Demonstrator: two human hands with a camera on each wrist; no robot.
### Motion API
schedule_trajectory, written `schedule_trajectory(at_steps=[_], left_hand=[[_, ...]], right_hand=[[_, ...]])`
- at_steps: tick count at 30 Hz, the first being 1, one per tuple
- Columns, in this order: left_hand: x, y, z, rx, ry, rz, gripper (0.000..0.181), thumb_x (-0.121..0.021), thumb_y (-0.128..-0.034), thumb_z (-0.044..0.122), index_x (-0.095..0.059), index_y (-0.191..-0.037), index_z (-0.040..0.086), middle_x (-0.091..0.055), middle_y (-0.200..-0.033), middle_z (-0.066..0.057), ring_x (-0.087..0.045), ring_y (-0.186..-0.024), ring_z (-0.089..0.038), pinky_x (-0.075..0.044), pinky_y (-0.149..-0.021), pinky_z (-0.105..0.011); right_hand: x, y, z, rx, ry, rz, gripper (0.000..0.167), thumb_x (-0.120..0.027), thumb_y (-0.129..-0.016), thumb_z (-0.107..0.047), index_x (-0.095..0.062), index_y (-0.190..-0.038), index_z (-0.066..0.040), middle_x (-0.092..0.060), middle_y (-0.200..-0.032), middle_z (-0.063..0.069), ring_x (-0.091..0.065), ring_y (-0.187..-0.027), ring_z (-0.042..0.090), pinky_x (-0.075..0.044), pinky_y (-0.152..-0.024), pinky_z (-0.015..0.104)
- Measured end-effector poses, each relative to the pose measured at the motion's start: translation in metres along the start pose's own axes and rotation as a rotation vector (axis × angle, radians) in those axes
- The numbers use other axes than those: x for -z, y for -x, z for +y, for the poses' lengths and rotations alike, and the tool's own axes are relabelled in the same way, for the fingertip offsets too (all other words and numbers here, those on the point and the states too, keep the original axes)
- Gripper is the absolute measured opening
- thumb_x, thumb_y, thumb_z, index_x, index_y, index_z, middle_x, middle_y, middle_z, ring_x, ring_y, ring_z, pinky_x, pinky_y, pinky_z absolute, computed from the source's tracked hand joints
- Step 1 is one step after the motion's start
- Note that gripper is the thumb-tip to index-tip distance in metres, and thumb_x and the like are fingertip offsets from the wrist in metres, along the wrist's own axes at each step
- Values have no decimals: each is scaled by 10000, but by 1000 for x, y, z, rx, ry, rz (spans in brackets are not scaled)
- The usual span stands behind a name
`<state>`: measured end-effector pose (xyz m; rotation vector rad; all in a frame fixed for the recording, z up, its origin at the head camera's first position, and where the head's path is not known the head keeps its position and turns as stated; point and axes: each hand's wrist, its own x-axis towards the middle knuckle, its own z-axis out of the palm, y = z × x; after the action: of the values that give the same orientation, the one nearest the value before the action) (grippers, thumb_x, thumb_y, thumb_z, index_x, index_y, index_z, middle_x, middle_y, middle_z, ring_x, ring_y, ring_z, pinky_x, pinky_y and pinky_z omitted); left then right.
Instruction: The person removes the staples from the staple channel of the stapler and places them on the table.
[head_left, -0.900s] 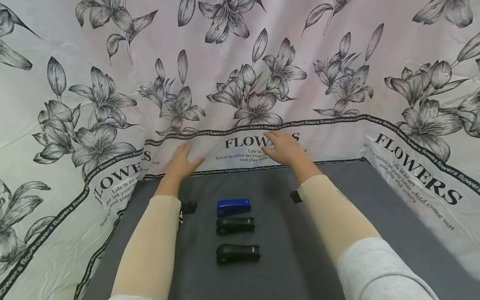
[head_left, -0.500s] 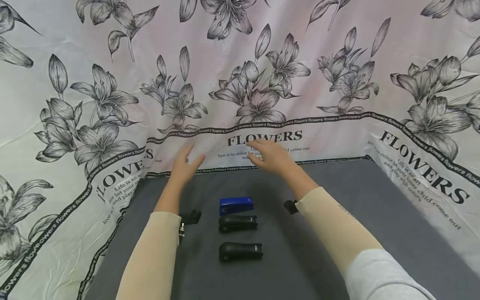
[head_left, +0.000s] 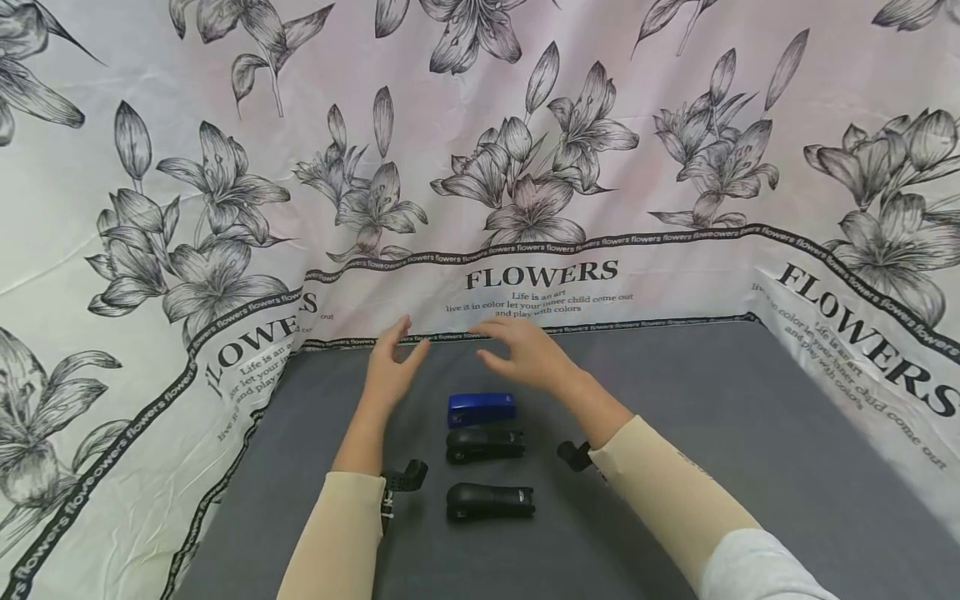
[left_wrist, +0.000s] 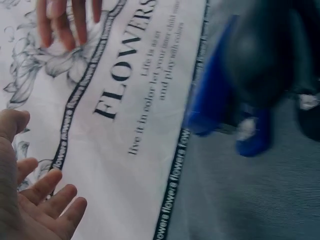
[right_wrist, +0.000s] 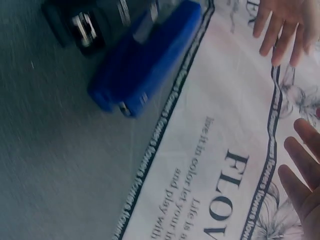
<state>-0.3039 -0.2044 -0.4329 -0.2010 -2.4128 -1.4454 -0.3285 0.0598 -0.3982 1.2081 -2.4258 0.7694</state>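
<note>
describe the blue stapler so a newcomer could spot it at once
On the dark grey tabletop, look near the flower-printed white curtain. The long blue stapler lies closest to it, set apart by its colour from two long black staplers.

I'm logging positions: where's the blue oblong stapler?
In the head view, the blue oblong stapler lies at centre on the dark grey tabletop, farthest in the row, just behind the middle black oblong stapler.
</note>
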Motion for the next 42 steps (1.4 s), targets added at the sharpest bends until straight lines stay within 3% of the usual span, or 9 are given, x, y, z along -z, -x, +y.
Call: schedule_trajectory(at_steps=[4, 7, 14, 17, 20, 24, 26, 32, 42], left_hand=[[-13, 10, -9, -26, 2, -8, 658, -657, -1025, 275, -373, -1594, 103, -441, -1530, -109, -406, -1404, -340, -377, -1112, -525], [-21, 19, -17, -41, 56, -18, 629, -663, -1011, 159, -399, -1578, 91, -461, -1509, -133, -428, -1382, -383, -413, -1073, -551], [-37, 42, -38, 35, 153, -84, 664, -608, -923, -44, -419, -1554, 33, -490, -1489, -181, -543, -1269, -429, -495, -984, -530], [-42, 49, -45, 44, 147, -114, 647, -587, -894, -76, -453, -1523, 0, -543, -1442, -182, -585, -1214, -369, -509, -946, -490], [-46, 54, -54, 58, 128, -136, 620, -579, -868, -93, -512, -1477, -2, -606, -1358, -166, -628, -1010, -284, -513, -813, -390], [-50, 59, -64, 80, 67, -183, 570, -624, -852, -69, -569, -1417, -18, -648, -1200, -154, -538, -760, -181, -452, -644, -308], [-51, 60, -67, 70, 4, -215, 521, -672, -859, -29, -604, -1375, -28, -641, -1133, -134, -499, -712, -154, -432, -613, -306], [-55, 60, -72, -40, -202, -278, 307, -760, -914, 94, -725, -1208, 16, -621, -1167, -51, -492, -788, -145, -429, -709, -341], [-57, 62, -70, -66, -236, -273, 258, -716, -952, 66, -731, -1202, 5, -595, -1192, -53, -611, -1104, -278, -491, -936, -480]], right_hand=[[-9, 4, -2, -51, -6, -56, 401, -726, -970, -184, -668, -1356, -95, -644, -1342, 95, -598, -1251, 276, -478, -1025, 445], [-16, 4, -2, -85, 17, -138, 402, -711, -985, -237, -665, -1371, -130, -639, -1356, 69, -591, -1261, 256, -472, -1033, 442], [-32, -1, -9, -79, 18, -337, 407, -697, -993, -241, -660, -1371, -95, -646, -1360, 63, -605, -1249, 235, -470, -1037, 420], [-41, -3, -15, -107, 41, -426, 439, -710, -986, -230, -640, -1400, -98, -638, -1378, 70, -594, -1271, 246, -460, -1052, 426], [-51, -7, -22, -130, 81, -490, 465, -725, -978, -218, -626, -1419, -112, -637, -1379, 77, -599, -1261, 257, -470, -1041, 432], [-66, -12, -31, -117, 192, -534, 425, -737, -969, -195, -660, -1384, -144, -683, -1290, 59, -653, -1155, 243, -517, -971, 407], [-72, -15, -36, -93, 267, -540, 366, -742, -963, -177, -698, -1326, -154, -712, -1204, 45, -678, -1073, 225, -543, -913, 385], [-81, -19, -45, -50, 432, -558, 214, -762, -949, -169, -767, -1162, -166, -722, -1063, 10, -682, -950, 179, -558, -801, 316], [-85, -19, -45, -64, 428, -538, 211, -764, -937, -161, -752, -1147, -146, -695, -1045, 19, -669, -894, 179, -556, -765, 326]])
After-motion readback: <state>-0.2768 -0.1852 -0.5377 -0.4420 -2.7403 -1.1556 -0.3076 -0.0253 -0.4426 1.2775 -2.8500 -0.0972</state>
